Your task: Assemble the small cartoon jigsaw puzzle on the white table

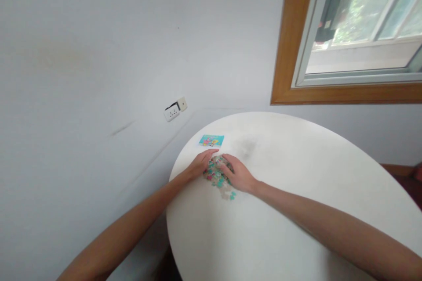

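Note:
A small heap of loose jigsaw pieces (218, 177), teal, pink and grey, lies on the round white table (296, 193) near its left edge. My left hand (200, 163) rests flat against the heap's left side, fingers pointing right. Against the heap's right side lies my right hand (238, 174), fingers curled over the pieces. The two hands cup the heap between them and their fingertips nearly meet at its far side. Whether either hand grips a piece cannot be seen. A small picture card (211, 140) with a teal cartoon image lies just beyond the hands.
A white wall runs close along the table's left and far sides, with a wall socket (172, 113) and a switch (182, 104). At the upper right is a wood-framed window (349, 35). The table's left edge drops off beside my left forearm.

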Motion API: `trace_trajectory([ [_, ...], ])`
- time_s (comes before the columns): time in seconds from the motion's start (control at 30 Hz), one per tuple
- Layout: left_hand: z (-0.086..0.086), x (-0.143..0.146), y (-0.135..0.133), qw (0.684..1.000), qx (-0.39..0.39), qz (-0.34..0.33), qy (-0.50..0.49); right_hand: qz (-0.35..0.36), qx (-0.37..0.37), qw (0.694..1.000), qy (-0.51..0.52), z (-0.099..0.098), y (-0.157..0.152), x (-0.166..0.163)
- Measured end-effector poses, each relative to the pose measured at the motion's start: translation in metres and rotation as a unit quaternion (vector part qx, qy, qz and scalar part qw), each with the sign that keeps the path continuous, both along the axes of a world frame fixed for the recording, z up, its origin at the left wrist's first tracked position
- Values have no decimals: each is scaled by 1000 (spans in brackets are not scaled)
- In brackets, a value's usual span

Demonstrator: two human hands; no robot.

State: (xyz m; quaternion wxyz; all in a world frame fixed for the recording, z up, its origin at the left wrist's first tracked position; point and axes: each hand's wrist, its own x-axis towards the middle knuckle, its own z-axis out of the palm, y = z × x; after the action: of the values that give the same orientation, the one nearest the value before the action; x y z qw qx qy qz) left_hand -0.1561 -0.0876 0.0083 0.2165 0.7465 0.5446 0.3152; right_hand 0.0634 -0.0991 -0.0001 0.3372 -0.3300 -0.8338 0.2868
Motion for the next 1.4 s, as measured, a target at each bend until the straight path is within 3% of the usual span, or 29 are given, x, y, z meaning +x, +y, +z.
trace_trajectory([
  [0.1, -3, 0, 4, 997, -32, -71, 12, 138, 88, 980, -110, -1, -6, 35],
  [0.17, -4, 4, 5, 994, -33, -107, 17, 172, 106, 966, -162, -1, -9, 42],
  [0.27, -3, 10, 4, 991, -24, -133, -1, 145, 88, 966, -194, -1, -5, 26],
  [0.4, 3, 10, 2, 995, -28, -97, -28, 67, 50, 977, -195, -4, 8, -10],
  [0.67, 6, -16, 1, 999, -29, -29, -15, 60, 72, 981, -172, -7, 27, -56],
  [0.9, 2, -20, 1, 999, -17, 35, -21, 71, 66, 990, -99, -9, 31, -65],
  [1.1, 8, -19, -2, 1000, -13, 9, -15, 48, -23, 997, 50, -9, 33, -70],
  [1.23, 15, -21, -7, 998, -30, 57, -20, 0, -101, 978, 180, -10, 46, -66],
  [1.4, 20, -12, -22, 992, 62, 74, 86, -55, -143, 951, 269, -17, 67, -39],
])
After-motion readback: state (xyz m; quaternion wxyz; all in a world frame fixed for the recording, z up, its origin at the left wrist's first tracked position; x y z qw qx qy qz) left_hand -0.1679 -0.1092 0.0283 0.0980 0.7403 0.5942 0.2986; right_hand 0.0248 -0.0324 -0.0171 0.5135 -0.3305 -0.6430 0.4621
